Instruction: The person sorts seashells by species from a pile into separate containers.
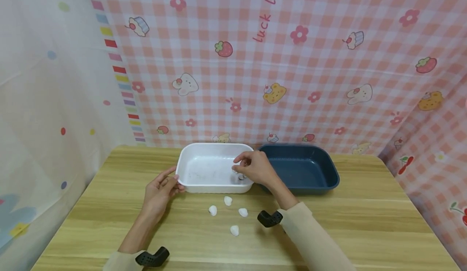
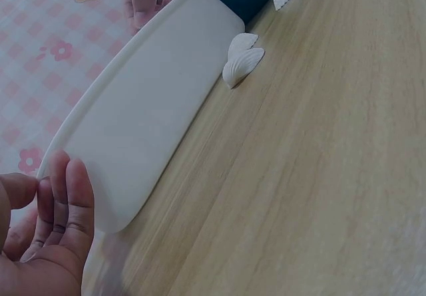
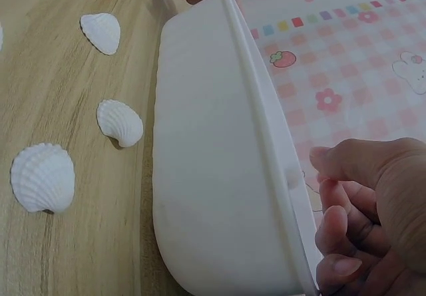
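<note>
Steadily, the left hand (image 1: 158, 192) reaches in from the near left, its fingers gripping the left end of the white tray (image 1: 204, 173) at the near corner. From the near right, the right hand (image 1: 258, 167) slants over the tray's right end, palm down, fingers loosely bent and slightly parted. Four white shells (image 1: 234, 230) lie on the bench (image 1: 365, 210) at the tray's near side; a dark blue tray (image 1: 297, 171) sits to its right.
</note>
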A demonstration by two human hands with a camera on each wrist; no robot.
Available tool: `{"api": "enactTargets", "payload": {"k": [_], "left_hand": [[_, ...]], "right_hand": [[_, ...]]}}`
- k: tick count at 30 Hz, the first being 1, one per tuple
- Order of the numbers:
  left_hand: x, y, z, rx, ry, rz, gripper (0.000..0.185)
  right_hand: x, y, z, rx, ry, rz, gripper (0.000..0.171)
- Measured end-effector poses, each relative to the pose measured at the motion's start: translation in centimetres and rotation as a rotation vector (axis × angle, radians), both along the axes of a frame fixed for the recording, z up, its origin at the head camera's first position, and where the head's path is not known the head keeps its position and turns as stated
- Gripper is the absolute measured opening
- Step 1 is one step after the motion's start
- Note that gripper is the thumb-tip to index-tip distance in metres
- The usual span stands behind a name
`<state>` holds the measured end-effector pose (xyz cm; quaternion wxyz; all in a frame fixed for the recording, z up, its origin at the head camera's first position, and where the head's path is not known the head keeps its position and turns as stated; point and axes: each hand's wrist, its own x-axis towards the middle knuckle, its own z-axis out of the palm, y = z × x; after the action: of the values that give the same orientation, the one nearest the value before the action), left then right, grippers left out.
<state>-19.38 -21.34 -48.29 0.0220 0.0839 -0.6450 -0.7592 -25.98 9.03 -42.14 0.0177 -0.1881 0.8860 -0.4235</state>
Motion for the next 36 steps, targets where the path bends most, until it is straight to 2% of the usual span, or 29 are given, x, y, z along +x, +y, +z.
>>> {"api": "enactTargets", "payload": {"k": [9, 21, 28, 36], "left_hand": [[0.0, -0.1, -0.1, 0.002, -0.001, -0.003, 0.043], [0.1, -0.1, 0.1, -0.005, -0.006, -0.005, 0.044], [0.1, -0.1, 0.1, -0.010, -0.004, -0.015, 0.044], [0.0, -0.1, 0.1, 0.000, -0.006, -0.008, 0.044]], "right_hand": [[0.6, 0.9, -0.1, -0.004, 0.057, -0.003, 0.016], [2.4, 2.7, 0.3, 0.017, 0.074, 0.015, 0.027], [3.4, 3.9, 0.1, 0.014, 0.092, 0.037, 0.026], [4.8, 5.3, 0.0, 0.016, 0.089, 0.018, 0.026]]}}
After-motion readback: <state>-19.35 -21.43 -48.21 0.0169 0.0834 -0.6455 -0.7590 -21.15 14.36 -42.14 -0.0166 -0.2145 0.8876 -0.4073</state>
